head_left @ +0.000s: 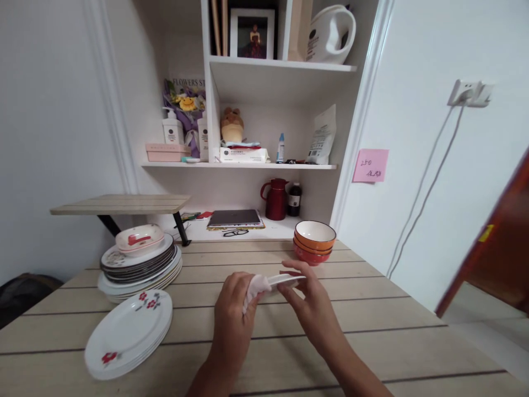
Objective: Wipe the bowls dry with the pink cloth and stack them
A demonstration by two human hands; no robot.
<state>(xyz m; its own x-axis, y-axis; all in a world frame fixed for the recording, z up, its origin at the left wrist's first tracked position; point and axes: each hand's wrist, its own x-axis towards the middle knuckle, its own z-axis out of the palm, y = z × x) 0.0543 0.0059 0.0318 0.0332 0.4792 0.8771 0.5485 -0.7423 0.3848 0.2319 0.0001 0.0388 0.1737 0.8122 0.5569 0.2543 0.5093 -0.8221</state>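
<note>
Above the middle of the table, my left hand (232, 311) is closed around a pale pink cloth (258, 285), which is pressed to the near-left edge of a white dish (278, 282). My right hand (311, 309) grips the opposite side of that dish between thumb and fingers. The dish is seen almost edge-on, so its full shape and inner face are hidden. To the left lies a stack of white oval plates (130, 331) with red flowers. Behind it stands a taller pile of plates (140, 270), topped by small pink-patterned bowls (139, 238).
Orange and red bowls (314, 242) are stacked at the table's far right. A small raised shelf (119, 204) stands at the back left. On the cabinet ledge are a laptop (235, 218), glasses (236, 233), a red jug (276, 199) and a dark bottle (294, 199).
</note>
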